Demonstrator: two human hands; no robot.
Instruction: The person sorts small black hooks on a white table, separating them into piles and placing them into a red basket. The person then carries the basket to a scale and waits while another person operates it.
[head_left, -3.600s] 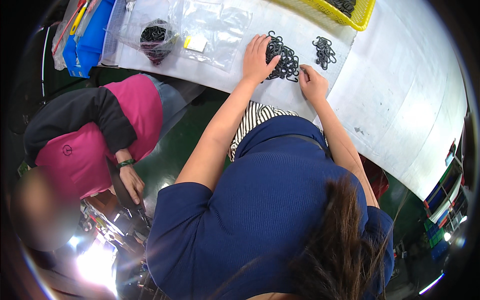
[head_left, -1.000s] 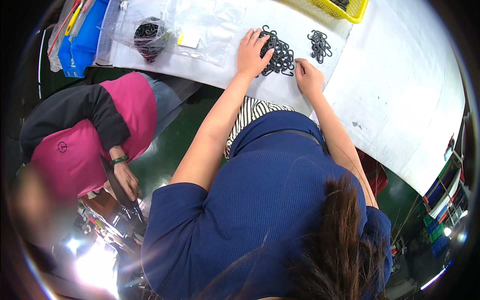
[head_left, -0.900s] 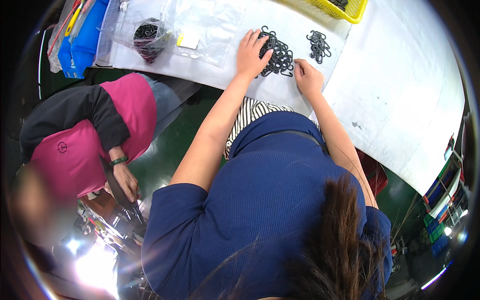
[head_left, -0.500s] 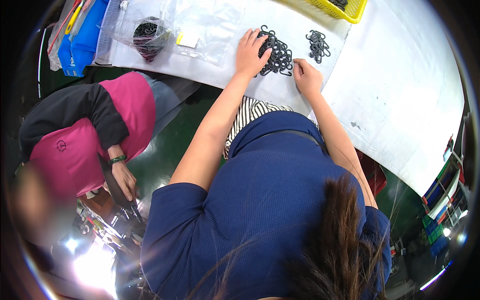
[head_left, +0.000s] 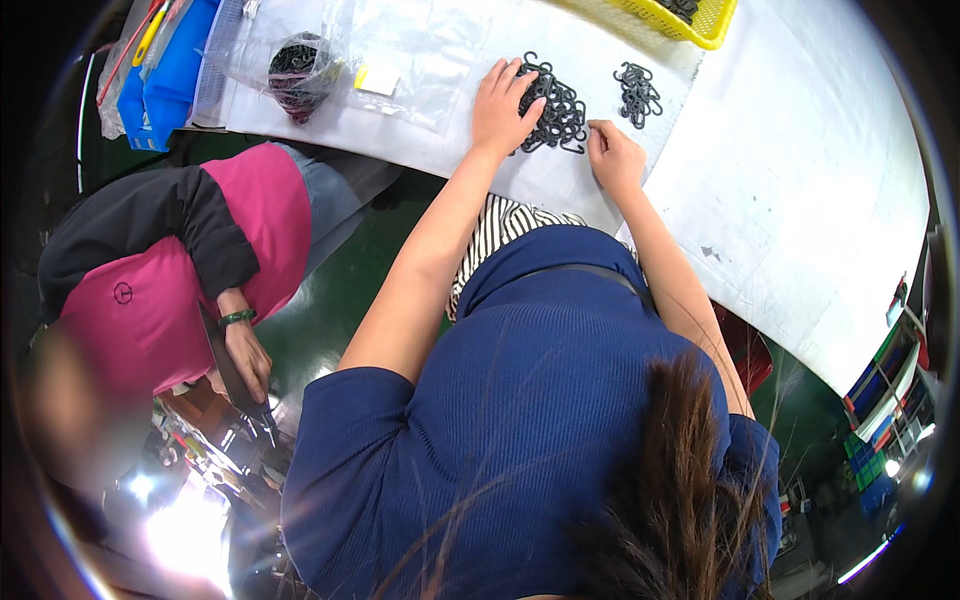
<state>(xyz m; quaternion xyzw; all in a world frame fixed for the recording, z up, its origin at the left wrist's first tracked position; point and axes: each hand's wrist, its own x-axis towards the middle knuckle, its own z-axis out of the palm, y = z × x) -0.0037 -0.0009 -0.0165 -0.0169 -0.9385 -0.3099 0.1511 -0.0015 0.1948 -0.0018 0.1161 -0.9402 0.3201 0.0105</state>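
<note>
A pile of black S-shaped hooks (head_left: 562, 112) lies on the white table. My left hand (head_left: 502, 112) rests over the pile's left side with its fingers spread, thumb and fingertips touching the hooks. At the right edge of the pile is my right hand (head_left: 615, 158), its fingers curled inward and the forefinger tip close to the outermost hooks. Whatever its curled fingers may hold is hidden. Beyond that hand, to the upper right, sits a smaller group of the same black hooks (head_left: 637, 94), apart from the main pile.
Left of the pile lie flat clear plastic bags (head_left: 425, 70) and a clear bag of dark pieces (head_left: 298, 80). A yellow basket (head_left: 712, 32) stands at the far edge, a blue bin (head_left: 170, 95) at far left. A co-worker in pink and black (head_left: 150, 270) is at my left.
Both my hands stay almost where they were, and the hooks lie as before. The co-worker's lowered hand has shifted slightly.
</note>
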